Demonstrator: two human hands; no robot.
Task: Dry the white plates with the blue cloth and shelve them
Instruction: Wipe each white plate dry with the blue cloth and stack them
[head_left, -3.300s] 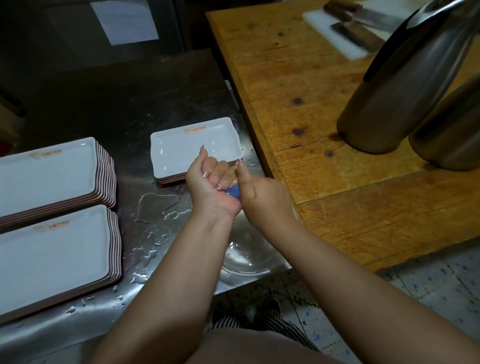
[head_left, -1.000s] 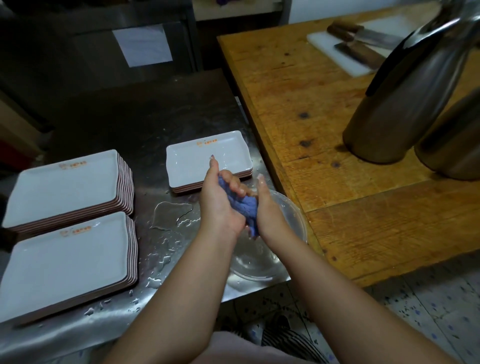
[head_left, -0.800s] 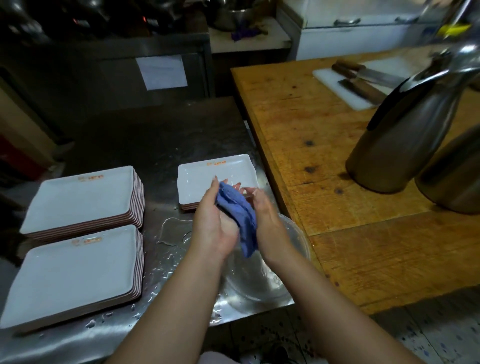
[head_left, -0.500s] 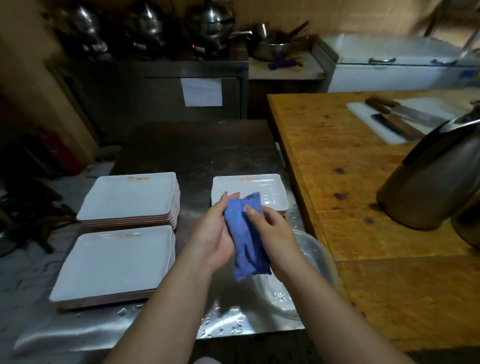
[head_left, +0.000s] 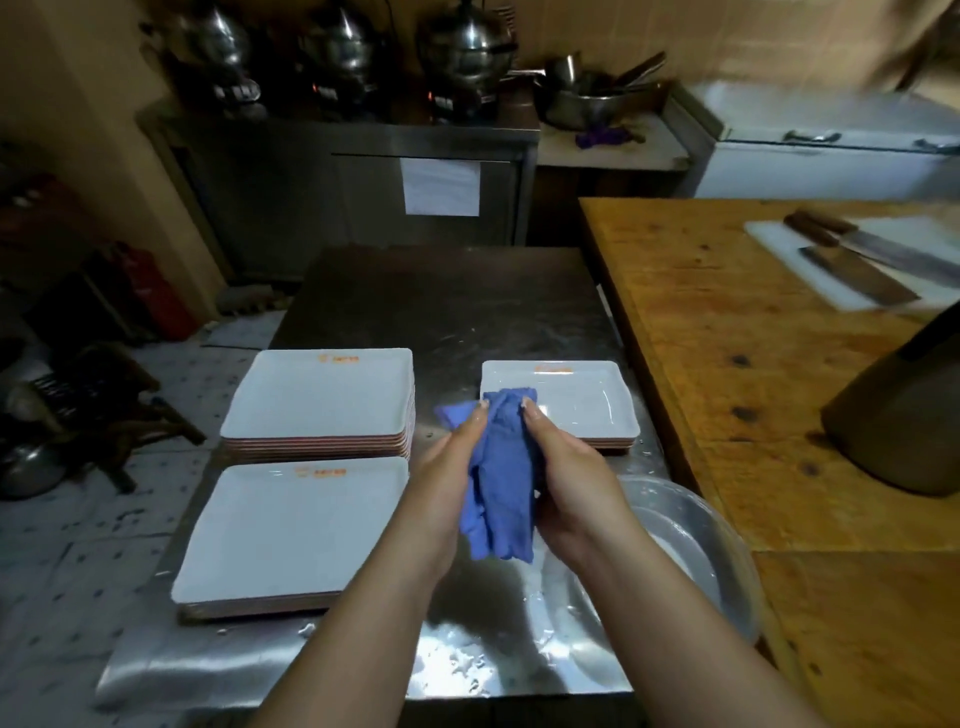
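Both hands hold the blue cloth (head_left: 501, 478) between them above the wet steel bench (head_left: 447, 306). The left hand (head_left: 449, 483) lies along the cloth's left side with its fingers fairly straight, pressing the fabric; the right hand (head_left: 574, 488) is curled round the cloth's right side, fingertips on top of the bunched fabric. The cloth hangs crumpled between the palms, its lower edge loose below them.

Just beyond the hands, partly hidden by the cloth's top, sits a short stack of small white plates (head_left: 582, 405). To the left of the left hand are two stacks of larger white plates: the far stack (head_left: 322, 400) and, nearer the person, the near stack (head_left: 291, 530), the two just beside each other. Below and right of the right hand a clear bowl (head_left: 701, 551) sits at the bench's near right corner. Water drops lie on the steel beneath the forearms.

Well to the right of the right hand stands a wooden bench (head_left: 727, 332) bearing a white cutting board (head_left: 795, 254) with two cleavers (head_left: 857, 265) and a dark metal vessel (head_left: 904, 421)
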